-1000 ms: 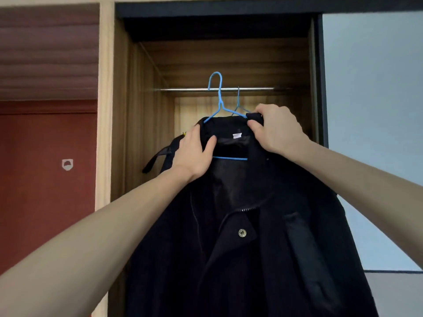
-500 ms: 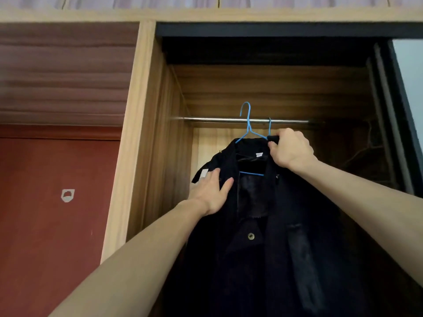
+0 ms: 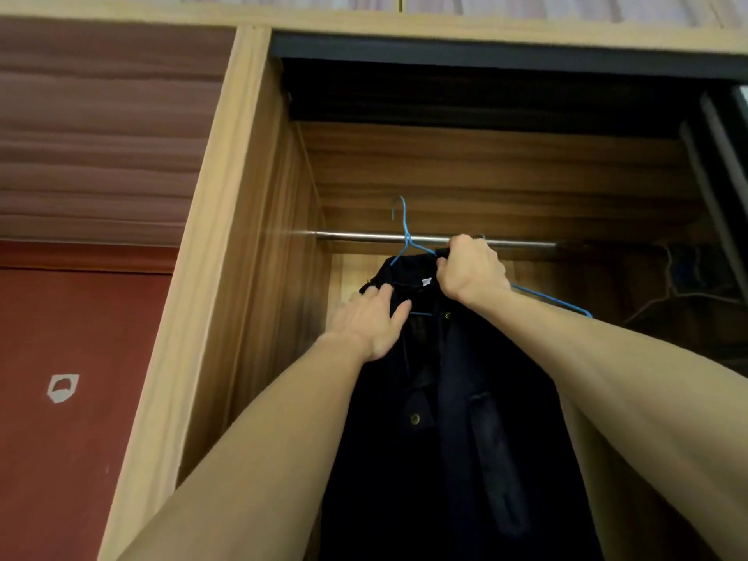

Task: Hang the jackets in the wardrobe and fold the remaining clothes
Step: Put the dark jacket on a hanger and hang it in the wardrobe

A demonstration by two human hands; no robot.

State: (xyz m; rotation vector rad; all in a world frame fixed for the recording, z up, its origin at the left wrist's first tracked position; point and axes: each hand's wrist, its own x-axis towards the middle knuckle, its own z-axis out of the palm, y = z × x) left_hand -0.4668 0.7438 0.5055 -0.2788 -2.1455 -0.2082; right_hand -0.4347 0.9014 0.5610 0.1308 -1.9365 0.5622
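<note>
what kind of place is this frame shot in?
Likely a bedroom or dressing area at home, at an open built-in wooden wardrobe: a metal hanging rail inside, a dark jacket on a blue wire hanger being hung.

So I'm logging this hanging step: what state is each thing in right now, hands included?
Dark navy buttoned jacket: on its hanger, held up inside the wardrobe.
Blue wire hanger: hook tip above the rail; whether it rests on it is unclear.
Silver metal rail: horizontal, fixed across the wardrobe.
Wooden wardrobe: open.
Right hand: grip closed on the jacket collar.
Left hand: fingers fairly straight, resting on the jacket shoulder.
</note>
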